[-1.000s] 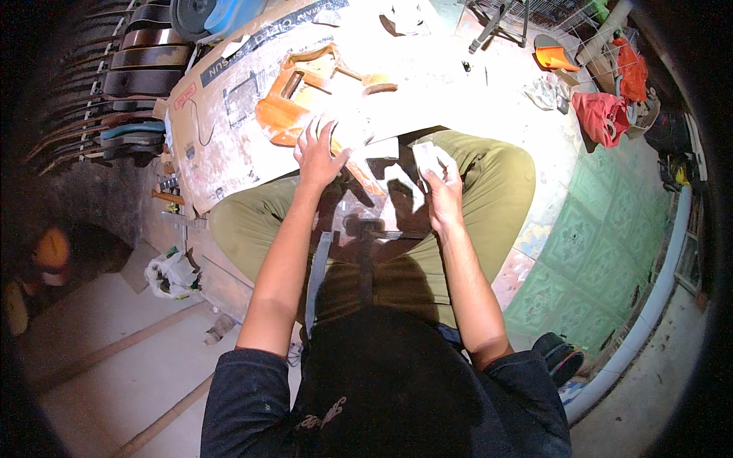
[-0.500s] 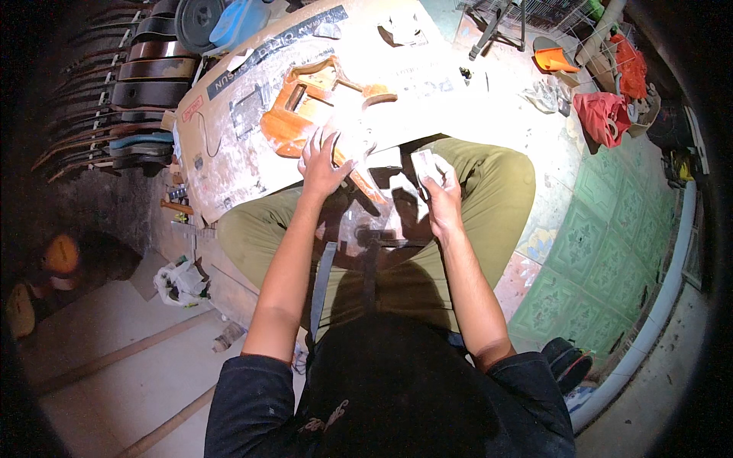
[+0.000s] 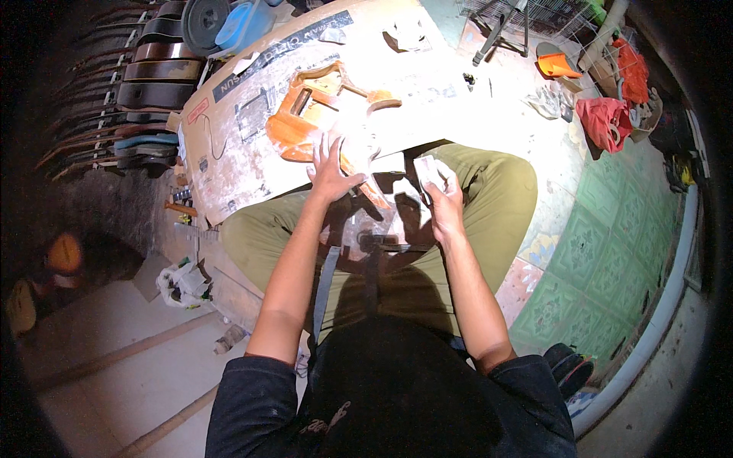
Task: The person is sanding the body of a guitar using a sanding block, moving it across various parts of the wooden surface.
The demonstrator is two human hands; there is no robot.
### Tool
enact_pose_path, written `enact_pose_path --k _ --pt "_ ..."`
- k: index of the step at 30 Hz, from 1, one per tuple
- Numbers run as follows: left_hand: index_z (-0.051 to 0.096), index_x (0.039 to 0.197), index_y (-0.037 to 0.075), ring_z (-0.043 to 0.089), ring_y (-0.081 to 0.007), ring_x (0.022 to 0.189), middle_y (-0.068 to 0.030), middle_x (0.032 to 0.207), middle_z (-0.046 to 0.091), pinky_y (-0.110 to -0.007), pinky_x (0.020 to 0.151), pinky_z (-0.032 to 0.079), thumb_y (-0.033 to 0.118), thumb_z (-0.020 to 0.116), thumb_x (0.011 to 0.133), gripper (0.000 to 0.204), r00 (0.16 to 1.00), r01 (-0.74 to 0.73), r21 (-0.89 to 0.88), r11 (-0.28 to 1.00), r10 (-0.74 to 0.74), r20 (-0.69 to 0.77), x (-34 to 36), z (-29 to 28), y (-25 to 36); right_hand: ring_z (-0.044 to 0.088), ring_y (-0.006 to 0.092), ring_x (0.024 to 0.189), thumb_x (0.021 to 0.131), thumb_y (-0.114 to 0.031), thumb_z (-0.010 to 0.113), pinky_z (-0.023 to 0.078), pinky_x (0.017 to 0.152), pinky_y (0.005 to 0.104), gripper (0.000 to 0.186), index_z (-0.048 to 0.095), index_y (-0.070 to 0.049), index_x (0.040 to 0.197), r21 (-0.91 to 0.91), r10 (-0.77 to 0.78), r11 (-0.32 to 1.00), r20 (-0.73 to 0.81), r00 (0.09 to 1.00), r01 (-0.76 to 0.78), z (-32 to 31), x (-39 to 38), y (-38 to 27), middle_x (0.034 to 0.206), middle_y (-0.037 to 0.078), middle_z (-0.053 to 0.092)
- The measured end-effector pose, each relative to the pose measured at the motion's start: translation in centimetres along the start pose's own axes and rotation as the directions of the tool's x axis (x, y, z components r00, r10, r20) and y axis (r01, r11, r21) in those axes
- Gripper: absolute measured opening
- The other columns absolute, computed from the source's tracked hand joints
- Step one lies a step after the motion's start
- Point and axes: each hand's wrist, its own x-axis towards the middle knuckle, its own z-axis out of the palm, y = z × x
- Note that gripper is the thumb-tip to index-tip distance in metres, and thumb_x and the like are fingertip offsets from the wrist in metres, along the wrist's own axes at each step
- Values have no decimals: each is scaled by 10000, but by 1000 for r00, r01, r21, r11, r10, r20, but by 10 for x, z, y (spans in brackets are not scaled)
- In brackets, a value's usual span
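Observation:
An orange electric guitar body (image 3: 289,131) with cut-out cavities and whitish dust on it lies on cardboard in front of me, its near end reaching over my lap. My left hand (image 3: 331,174) rests on its near left part with the fingers spread, pressing from above. Right of the guitar body, over my right thigh, my right hand (image 3: 446,200) is closed around a small pale flat block (image 3: 425,169), which may be folded sandpaper. The block is apart from the guitar body. Strong light washes out the body's right side.
Dusty cardboard (image 3: 229,164) covers the floor ahead. At the far left stands a row of guitars (image 3: 156,93), with a blue container (image 3: 243,29) beside it. A red bag (image 3: 603,122) and a stand's dark leg (image 3: 489,44) are at the far right. Black footwear (image 3: 569,368) lies near my right elbow.
The whole view has shifted slightly. Both hands and the guitar body keep almost the same places relative to each other.

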Motion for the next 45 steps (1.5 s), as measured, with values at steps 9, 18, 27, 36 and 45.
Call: enact_pose_path --k 9,18,27,36,45 --pt "175 1589 211 -30 -390 1537 -157 1674 -17 -769 1107 125 469 910 495 1343 998 11 75 997 -16 63 -3 -1 5 586 205 1176 904 33 612 475 1023 348 482 482 -16 1366 -22 2 1000 31 1000 -1 -3 2 4 1299 117 585" --pt "318 1516 180 149 -416 1495 -185 1624 165 -697 1120 204 505 909 554 1175 1000 -18 172 985 14 24 3 -21 2 649 167 1011 941 -20 604 541 826 327 457 496 -68 1383 93 114 989 55 992 -119 -4 0 -2 1218 86 635" --pt "357 1525 194 263 -413 1466 -125 1593 308 -567 1179 254 461 926 561 1151 971 -239 503 831 208 118 33 -65 -20 643 220 1039 994 -218 572 542 820 428 478 424 -179 1447 377 223 858 340 914 -350 -12 2 -6 1239 64 629" --pt "667 1205 127 524 -374 1202 -163 1214 613 -484 1038 429 528 898 522 825 856 -457 417 786 516 -34 49 -75 -28 640 228 1056 975 -237 614 542 862 428 459 468 -172 1406 529 206 756 367 907 -385 -13 3 -8 1215 59 635" --pt "668 1234 86 533 -405 1159 -205 1214 610 -519 936 469 666 843 553 912 951 19 377 926 100 -294 30 -45 6 643 238 1019 986 -249 597 568 821 415 466 436 -191 1419 518 181 780 350 919 -351 -4 -3 -13 1185 76 622"
